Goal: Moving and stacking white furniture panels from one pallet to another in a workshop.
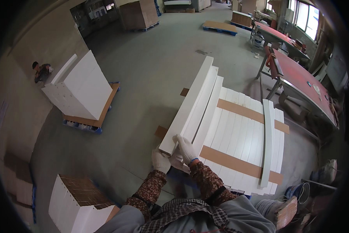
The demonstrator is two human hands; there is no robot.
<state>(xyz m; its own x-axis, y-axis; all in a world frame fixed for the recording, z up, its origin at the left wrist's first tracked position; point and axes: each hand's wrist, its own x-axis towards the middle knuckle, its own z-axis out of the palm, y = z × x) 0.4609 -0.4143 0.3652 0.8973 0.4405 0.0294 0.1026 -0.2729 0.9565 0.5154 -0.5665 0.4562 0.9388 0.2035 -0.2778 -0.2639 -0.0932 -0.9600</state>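
White board (pixel 188 103) end in both gloved hands (pixel 173 154)

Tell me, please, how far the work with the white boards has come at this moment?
Done: a flat layer of white boards lies on the pallet, crossed by brown cardboard strips. In hand: the left hand and right hand grip the near ends of a few long boards lying on top. One loose board lies toward the right side.

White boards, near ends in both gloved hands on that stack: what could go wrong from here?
1. The left hand and right hand hold only the near ends of the long white boards; the far ends may swing or slide off the stack.
2. Fingers could get pinched between board ends.
3. The loose strip lying across the stack may get knocked off.
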